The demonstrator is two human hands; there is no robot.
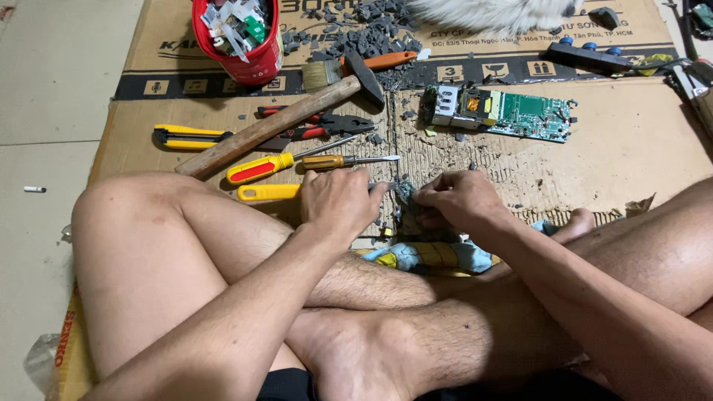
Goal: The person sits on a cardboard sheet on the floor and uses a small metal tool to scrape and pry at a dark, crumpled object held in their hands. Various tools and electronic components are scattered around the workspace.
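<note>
Cardboard (pixel 639 141), flattened and worn, covers the floor where a person sits cross-legged with both hands working just ahead of the knees. The left hand (pixel 338 204) is clamped around a yellow-handled screwdriver (pixel 269 192), its handle sticking out to the left and its metal tip pointing right toward the other hand. The right hand (pixel 453 199) is closed with its fingers pinched on a small dark grey part (pixel 406 194), pressing it down onto the cardboard; the screwdriver tip meets that part between the two hands. How the part is shaped I cannot tell, as the fingers hide most of it.

Just beyond the left hand lie two more screwdrivers, one yellow and red (pixel 260 168), one slimmer with an orange handle (pixel 349 160). A hammer (pixel 278 125) with a long wooden handle lies slantwise across them, its head near a paintbrush (pixel 356 68) with an orange handle. Under the hammer are red-handled pliers (pixel 319 126), and further left a yellow utility knife (pixel 186 137). A green circuit board (pixel 505 113) lies well apart from the hands, up and to the right. Grey broken bits (pixel 356 37) are scattered at the top, beside a red bucket (pixel 241 41) full of scraps. White fur (pixel 490 13) shows at the top edge. A blue and yellow cloth (pixel 431 256) lies by the shin.
</note>
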